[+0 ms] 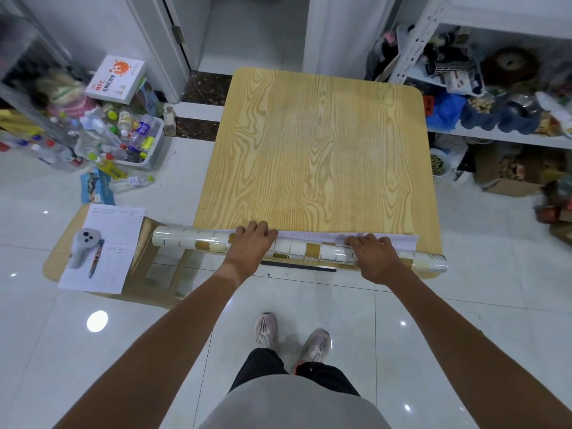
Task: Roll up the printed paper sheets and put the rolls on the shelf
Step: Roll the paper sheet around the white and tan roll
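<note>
At the upper left of the frame a white box [116, 78] printed with an orange splash and the red letters "NFC" leans above a clear plastic bin of bottles [123, 139] with coloured caps; more bottles lie loose on the tiled floor [34, 187] beside it. Below them, at the left middle, a low wooden stool [58, 258] carries a white printed form [120, 230], its writing too small to read, with a grey handheld controller [83, 246] and a pen [96, 257] lying on it. To the right stands the wood-grain bench [318, 150], and along its near edge lies the printed paper roll [192, 241], glossy, patterned in white and ochre squares, reaching past the bench's left edge and out to its right corner. A narrow strip of the sheet's white back side [312, 235] still lies flat on the bench just behind the roll. The left hand [252, 239] rests on top of the roll left of centre, fingers curled over its far side and holding it. The right hand [373, 253] lies on the roll farther right, fingers likewise bent over the top onto the flat strip. At the upper right of the frame a white metal shelf [501, 140] is crowded with a blue bag, boxes and assorted clutter, its labels blurred. At the bottom centre are two pale sneakers [266, 329] on the floor.
</note>
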